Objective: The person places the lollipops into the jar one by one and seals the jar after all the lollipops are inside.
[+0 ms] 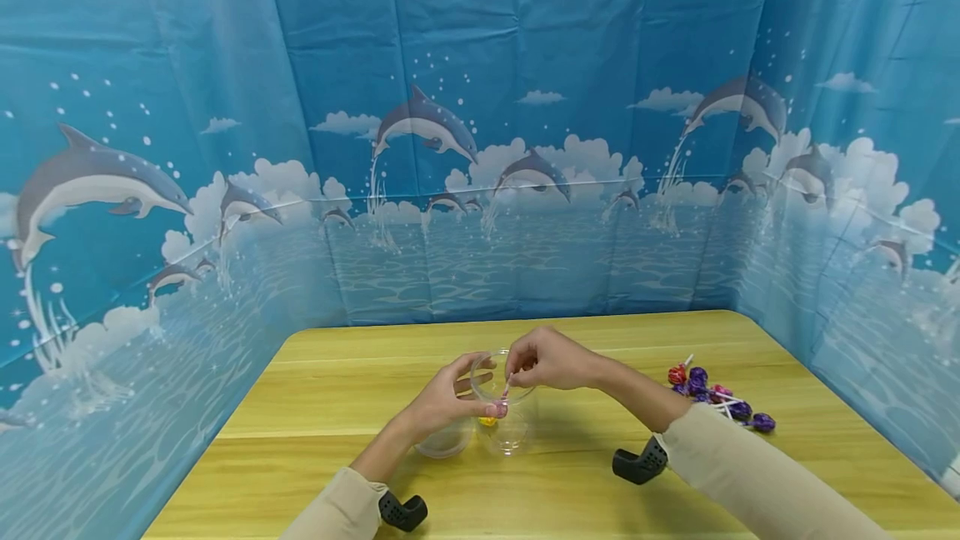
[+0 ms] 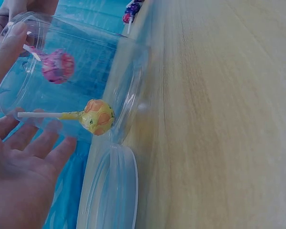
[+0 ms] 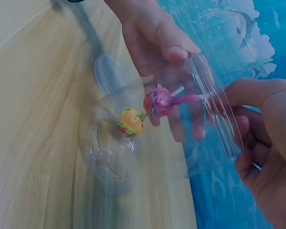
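A clear plastic jar (image 1: 517,423) stands on the table with its open mouth up. My left hand (image 1: 446,394) holds it from the left, the thumb near the rim and the fingers spread round the far side. My right hand (image 1: 551,359) is at the mouth and pinches a pink lollipop (image 2: 58,67) by the end of its white stick. The wrapped head hangs down inside the jar, above the bottom. Lower in the jar is a yellow and orange lollipop (image 2: 97,117), its stick leaning toward the left fingers.
A round translucent lid (image 1: 446,442) lies on the wooden table (image 1: 315,407), left of the jar. At the right is a pile of lollipops (image 1: 720,397), purple, red and pink, with white sticks. A blue dolphin-print curtain (image 1: 480,257) surrounds the table's back and sides.
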The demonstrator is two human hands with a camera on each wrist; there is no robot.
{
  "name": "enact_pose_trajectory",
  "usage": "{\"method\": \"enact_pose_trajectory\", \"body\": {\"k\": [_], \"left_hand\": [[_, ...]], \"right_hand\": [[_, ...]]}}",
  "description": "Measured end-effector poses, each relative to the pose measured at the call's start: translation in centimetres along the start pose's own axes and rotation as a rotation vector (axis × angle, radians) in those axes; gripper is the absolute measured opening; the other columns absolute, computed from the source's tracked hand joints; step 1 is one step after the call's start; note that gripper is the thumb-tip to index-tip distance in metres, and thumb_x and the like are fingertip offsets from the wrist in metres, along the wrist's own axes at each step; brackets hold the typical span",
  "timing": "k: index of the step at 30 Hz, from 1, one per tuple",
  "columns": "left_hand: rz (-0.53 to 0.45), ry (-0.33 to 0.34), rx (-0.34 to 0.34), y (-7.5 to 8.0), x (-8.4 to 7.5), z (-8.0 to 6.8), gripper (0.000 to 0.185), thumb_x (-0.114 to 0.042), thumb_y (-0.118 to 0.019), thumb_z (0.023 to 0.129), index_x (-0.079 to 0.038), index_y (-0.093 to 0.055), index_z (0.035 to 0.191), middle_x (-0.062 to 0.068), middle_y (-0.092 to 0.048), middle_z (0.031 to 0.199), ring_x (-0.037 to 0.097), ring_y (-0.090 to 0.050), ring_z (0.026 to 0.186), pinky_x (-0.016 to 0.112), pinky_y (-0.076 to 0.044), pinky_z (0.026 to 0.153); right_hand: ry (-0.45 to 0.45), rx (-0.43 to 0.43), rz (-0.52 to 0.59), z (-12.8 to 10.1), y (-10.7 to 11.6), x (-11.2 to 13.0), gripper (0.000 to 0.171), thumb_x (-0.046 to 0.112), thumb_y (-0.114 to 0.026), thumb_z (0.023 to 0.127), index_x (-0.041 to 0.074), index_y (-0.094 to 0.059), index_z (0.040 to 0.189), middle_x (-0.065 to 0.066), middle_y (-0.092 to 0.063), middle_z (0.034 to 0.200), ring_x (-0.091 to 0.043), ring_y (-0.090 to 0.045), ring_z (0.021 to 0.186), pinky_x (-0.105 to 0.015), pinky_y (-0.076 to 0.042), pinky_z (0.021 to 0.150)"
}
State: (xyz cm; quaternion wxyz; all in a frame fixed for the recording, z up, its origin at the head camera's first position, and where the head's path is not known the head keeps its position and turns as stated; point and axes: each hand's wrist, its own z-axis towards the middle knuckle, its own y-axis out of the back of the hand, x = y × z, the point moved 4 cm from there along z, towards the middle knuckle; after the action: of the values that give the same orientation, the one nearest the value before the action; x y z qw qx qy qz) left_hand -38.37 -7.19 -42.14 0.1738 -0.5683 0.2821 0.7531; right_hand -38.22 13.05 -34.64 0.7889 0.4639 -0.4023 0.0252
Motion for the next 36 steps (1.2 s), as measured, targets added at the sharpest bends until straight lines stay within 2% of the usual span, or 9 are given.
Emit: {"method": "enact_pose_trajectory", "body": {"k": [3, 7, 12, 18, 26, 32, 36], "left_hand": [[0.004, -0.009, 0.009, 0.0, 0.0, 0.0, 0.078, -0.022, -0.078, 0.096, -0.011, -0.036, 0.160, 0.021, -0.039, 0.157, 0.043, -0.043, 0.142, 0.045, -0.049, 0.107], [0.014, -0.016, 0.013, 0.1, 0.0, 0.0, 0.079, -0.022, -0.078, 0.096, -0.008, -0.034, 0.161, 0.023, -0.038, 0.157, 0.042, -0.043, 0.142, 0.047, -0.047, 0.108], [0.029, -0.015, -0.001, 0.2, 0.0, 0.0, 0.080, -0.022, -0.079, 0.095, -0.007, -0.035, 0.160, 0.016, -0.044, 0.155, 0.039, -0.044, 0.142, 0.047, -0.048, 0.108], [0.044, -0.007, -0.012, 0.2, 0.1, 0.0, 0.082, -0.023, -0.080, 0.094, -0.005, -0.035, 0.160, 0.010, -0.046, 0.153, 0.038, -0.044, 0.143, 0.047, -0.048, 0.107], [0.032, -0.003, -0.013, 0.1, 0.0, 0.0, 0.076, -0.019, -0.079, 0.095, -0.010, -0.038, 0.159, 0.011, -0.046, 0.153, 0.039, -0.044, 0.143, 0.046, -0.047, 0.108], [0.035, -0.009, -0.017, 0.1, 0.0, 0.1, 0.076, -0.017, -0.079, 0.094, -0.008, -0.039, 0.158, 0.017, -0.045, 0.154, 0.039, -0.043, 0.143, 0.048, -0.046, 0.109], [0.037, -0.009, -0.021, 0.1, 0.1, 0.0, 0.078, -0.020, -0.081, 0.094, -0.009, -0.039, 0.158, 0.014, -0.047, 0.152, 0.037, -0.043, 0.143, 0.048, -0.046, 0.109]], "right_hand": [[0.018, 0.037, -0.015, 0.4, -0.4, 0.4, 0.011, 0.005, -0.074, 0.096, 0.012, -0.082, 0.094, 0.006, -0.074, 0.089, -0.014, -0.068, 0.072, -0.029, -0.059, 0.067], [0.009, 0.051, -0.020, 0.6, -0.6, 0.7, 0.010, 0.005, -0.074, 0.096, 0.010, -0.083, 0.097, 0.007, -0.075, 0.091, -0.016, -0.071, 0.077, -0.031, -0.061, 0.069], [0.007, 0.045, -0.023, 0.6, -0.7, 0.6, 0.011, 0.004, -0.074, 0.095, 0.008, -0.083, 0.102, 0.003, -0.076, 0.096, -0.016, -0.071, 0.079, -0.031, -0.061, 0.070], [-0.018, 0.029, -0.017, 0.4, -0.6, 0.4, 0.015, 0.003, -0.075, 0.094, 0.010, -0.081, 0.106, 0.008, -0.075, 0.095, -0.013, -0.071, 0.081, -0.031, -0.061, 0.071], [-0.044, 0.013, 0.004, -0.4, 0.0, 0.5, 0.016, 0.007, -0.075, 0.096, 0.007, -0.078, 0.112, 0.004, -0.075, 0.095, -0.014, -0.071, 0.084, -0.033, -0.061, 0.072], [-0.059, -0.016, 0.018, -1.2, 0.9, 0.5, 0.015, 0.009, -0.074, 0.097, 0.009, -0.078, 0.111, 0.003, -0.074, 0.096, -0.017, -0.071, 0.087, -0.034, -0.060, 0.075], [-0.073, -0.037, 0.023, -1.9, 1.6, 0.3, 0.014, 0.011, -0.073, 0.098, 0.009, -0.078, 0.111, -0.002, -0.073, 0.100, -0.019, -0.069, 0.088, -0.034, -0.059, 0.077]]}}
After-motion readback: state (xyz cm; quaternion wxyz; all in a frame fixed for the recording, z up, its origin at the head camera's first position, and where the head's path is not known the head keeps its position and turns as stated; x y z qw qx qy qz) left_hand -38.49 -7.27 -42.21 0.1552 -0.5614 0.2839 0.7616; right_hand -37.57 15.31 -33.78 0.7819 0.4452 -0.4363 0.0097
